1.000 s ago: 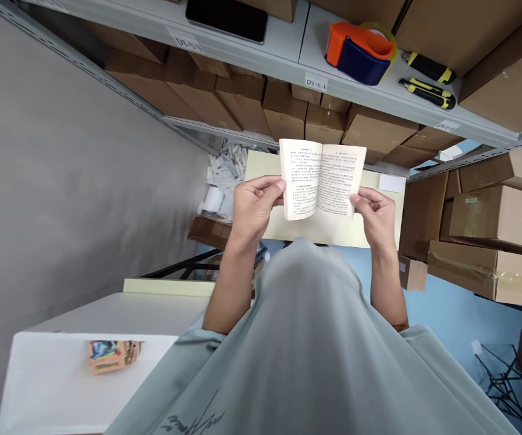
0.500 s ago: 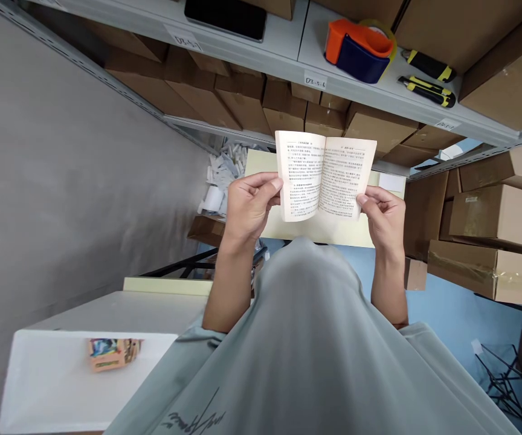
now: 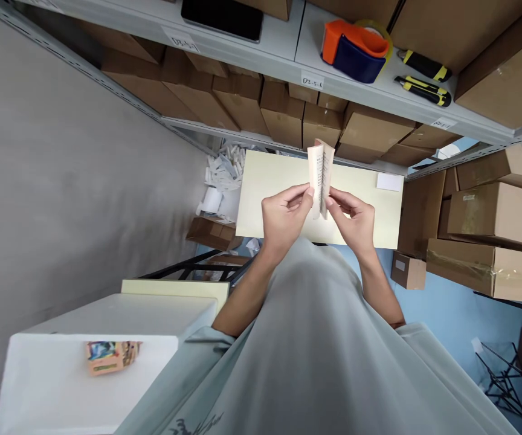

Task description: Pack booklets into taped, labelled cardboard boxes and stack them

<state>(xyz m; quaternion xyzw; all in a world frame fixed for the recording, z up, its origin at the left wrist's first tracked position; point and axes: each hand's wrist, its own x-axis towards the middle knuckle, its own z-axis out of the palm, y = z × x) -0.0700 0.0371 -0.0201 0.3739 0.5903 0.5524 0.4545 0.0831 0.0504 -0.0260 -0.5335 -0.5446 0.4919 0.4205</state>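
A small paperback book [image 3: 321, 175] stands almost closed and edge-on in front of my chest, with only a sliver of printed page showing. My left hand [image 3: 284, 217] pinches its lower left side, and my right hand [image 3: 354, 216] pinches the lower right side. Both hands have fingers curled onto the book. Behind the book lies a pale yellow board [image 3: 274, 193] on the shelving.
Grey metal shelves [image 3: 283, 51] carry an orange and blue tape dispenser [image 3: 354, 43], two yellow-black utility knives [image 3: 422, 75], a dark tablet [image 3: 222, 13] and many cardboard boxes [image 3: 492, 217]. A white foam box [image 3: 61, 380] with a colourful pack [image 3: 109, 355] is at lower left. Grey wall at left.
The book was spread open with both pages facing me; my hands have come together and folded it nearly closed, so it now shows edge-on.
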